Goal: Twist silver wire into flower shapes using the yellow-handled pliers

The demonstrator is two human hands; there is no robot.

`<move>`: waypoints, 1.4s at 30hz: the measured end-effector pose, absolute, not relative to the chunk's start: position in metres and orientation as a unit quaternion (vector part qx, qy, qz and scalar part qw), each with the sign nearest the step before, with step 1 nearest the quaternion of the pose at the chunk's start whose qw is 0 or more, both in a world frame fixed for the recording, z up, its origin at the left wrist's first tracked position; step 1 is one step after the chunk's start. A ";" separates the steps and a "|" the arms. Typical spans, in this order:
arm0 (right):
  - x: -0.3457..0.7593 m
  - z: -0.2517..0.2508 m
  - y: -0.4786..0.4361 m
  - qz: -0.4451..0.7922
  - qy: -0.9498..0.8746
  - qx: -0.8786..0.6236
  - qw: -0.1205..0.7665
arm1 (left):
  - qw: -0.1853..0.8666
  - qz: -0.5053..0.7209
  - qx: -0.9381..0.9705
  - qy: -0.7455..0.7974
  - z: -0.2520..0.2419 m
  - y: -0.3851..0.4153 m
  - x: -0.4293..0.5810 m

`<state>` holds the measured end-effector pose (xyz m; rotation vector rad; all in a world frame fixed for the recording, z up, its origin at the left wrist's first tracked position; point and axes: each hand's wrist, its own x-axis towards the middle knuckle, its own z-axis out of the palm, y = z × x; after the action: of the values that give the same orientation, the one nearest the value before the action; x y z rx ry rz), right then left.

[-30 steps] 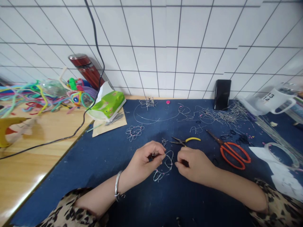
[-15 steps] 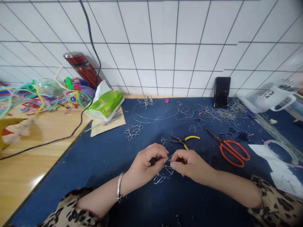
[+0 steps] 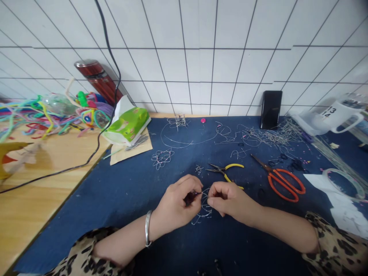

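Note:
A looped silver wire flower (image 3: 202, 214) with tiny pink beads hangs between my two hands over the blue cloth (image 3: 120, 191). My left hand (image 3: 177, 201) is curled and pinches the piece at its upper left edge; a silver bangle circles that wrist. My right hand (image 3: 230, 199) is curled too and pinches the wire at the upper right. The fingertips of both hands nearly meet above the wire loops. Small yellow-handled pliers (image 3: 227, 170) lie just beyond my right hand.
Orange scissors (image 3: 283, 181) lie right of the pliers. Another wire flower (image 3: 162, 158), loose wire loops (image 3: 184, 138) and a pile of cut wires (image 3: 267, 136) cover the far cloth. A black phone (image 3: 270, 109), green tissue pack (image 3: 128, 126), red flask (image 3: 100, 81), pipe cleaners (image 3: 43, 115), white jug (image 3: 333, 115).
My right hand moved left until its fingers met the left hand at the wire piece. The wire flower tilted and dropped a little between them.

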<state>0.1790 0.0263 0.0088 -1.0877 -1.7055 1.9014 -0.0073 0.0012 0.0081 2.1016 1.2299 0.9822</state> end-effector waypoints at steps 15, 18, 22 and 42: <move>0.183 0.009 0.028 0.654 -0.606 -0.396 0.221 | 0.538 0.361 0.587 0.485 -0.001 0.015 -0.012; 0.184 0.008 0.032 0.643 -0.606 -0.409 0.229 | 0.609 0.376 0.531 0.454 -0.001 0.018 -0.015; 0.185 0.009 0.036 0.632 -0.613 -0.408 0.242 | 0.624 0.374 0.517 0.450 0.003 0.017 -0.017; 0.184 0.011 0.033 0.538 -0.710 -0.395 0.225 | 0.605 0.337 0.574 0.437 0.002 0.015 -0.018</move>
<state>0.1842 0.0334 0.0114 -1.0898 -1.9585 1.4849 -0.0178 0.0154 0.0017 1.3294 1.0119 0.7788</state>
